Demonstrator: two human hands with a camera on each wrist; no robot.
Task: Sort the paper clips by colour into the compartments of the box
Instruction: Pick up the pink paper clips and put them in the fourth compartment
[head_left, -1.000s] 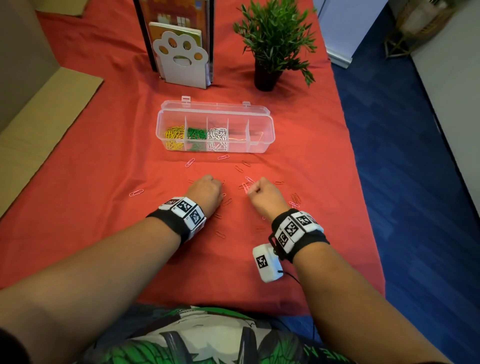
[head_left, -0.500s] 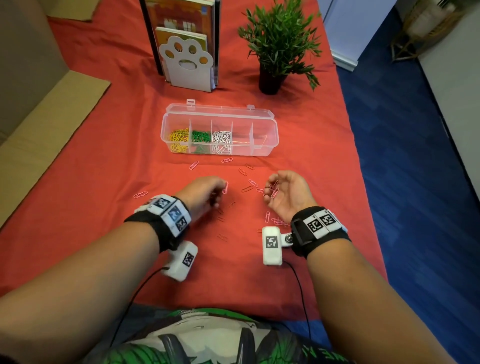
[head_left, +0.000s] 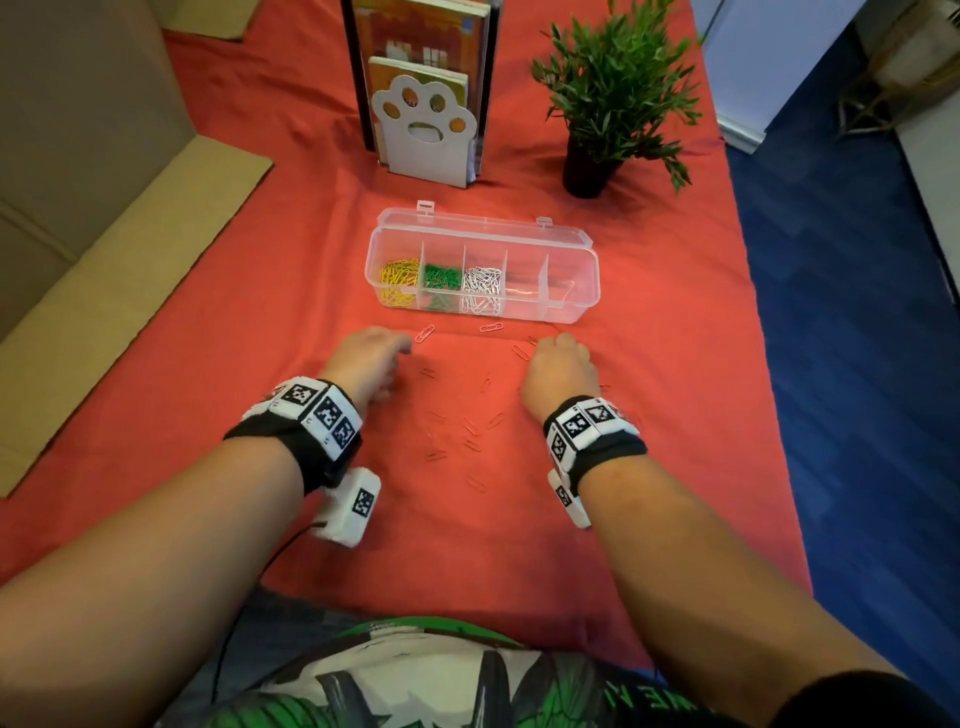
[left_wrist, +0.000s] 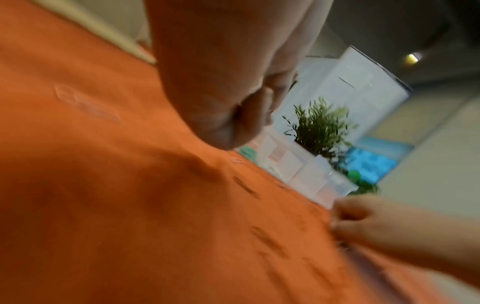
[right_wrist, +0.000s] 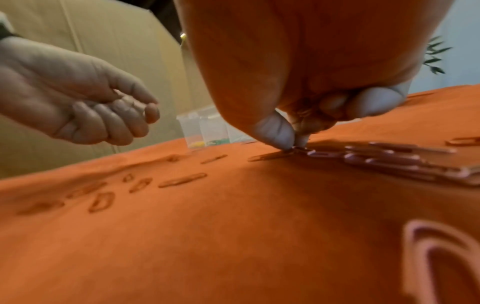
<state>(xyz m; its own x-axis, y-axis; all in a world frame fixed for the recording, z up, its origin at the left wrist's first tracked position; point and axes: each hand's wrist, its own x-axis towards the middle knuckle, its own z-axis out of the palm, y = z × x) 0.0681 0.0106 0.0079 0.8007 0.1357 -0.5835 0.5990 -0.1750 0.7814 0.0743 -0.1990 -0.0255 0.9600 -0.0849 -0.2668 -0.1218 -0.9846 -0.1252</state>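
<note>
Nearest the box (head_left: 483, 312), the right hand (head_left: 558, 371) pinches a pink clip (right_wrist: 298, 148) off the cloth (head_left: 260, 312), the left hand (head_left: 366, 358) hovers curled, contents unclear, and thin clips could slip or snag neighbours.

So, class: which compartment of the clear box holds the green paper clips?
The second compartment from the left, between the yellow clips and the white clips.
</note>
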